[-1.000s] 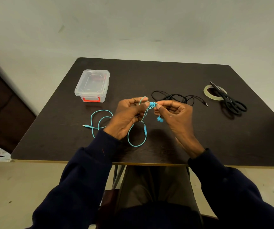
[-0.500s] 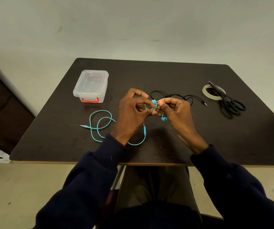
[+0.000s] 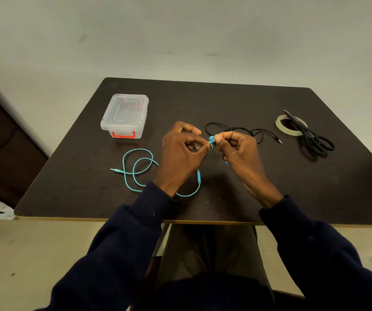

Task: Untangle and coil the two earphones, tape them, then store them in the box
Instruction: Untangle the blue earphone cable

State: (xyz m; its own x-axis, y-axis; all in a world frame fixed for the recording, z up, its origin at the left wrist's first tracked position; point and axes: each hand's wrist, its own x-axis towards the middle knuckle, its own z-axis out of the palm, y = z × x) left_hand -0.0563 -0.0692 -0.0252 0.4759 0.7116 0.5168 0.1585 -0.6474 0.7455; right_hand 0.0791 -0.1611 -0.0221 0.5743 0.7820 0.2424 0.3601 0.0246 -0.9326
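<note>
A turquoise earphone cable (image 3: 139, 169) lies in loose loops on the dark table (image 3: 315, 187), its plug pointing left. Its knotted earbud end is lifted above the table centre, where my left hand (image 3: 180, 153) and my right hand (image 3: 239, 151) both pinch it between fingertips. One turquoise earbud pokes up between the hands, another hangs below my right hand. The black earphone (image 3: 245, 131) lies tangled just behind my right hand. A clear lidded box (image 3: 125, 114) with a red latch stands at the back left.
A roll of clear tape (image 3: 280, 124) lies at the back right, with black scissors (image 3: 313, 140) resting partly across it. The table's front edge runs just below my wrists. A dark cabinet stands on the floor to the left.
My hands have drawn closer over the knot, and my left hand turned so its back faces me. The cable loop on the table slid slightly left.
</note>
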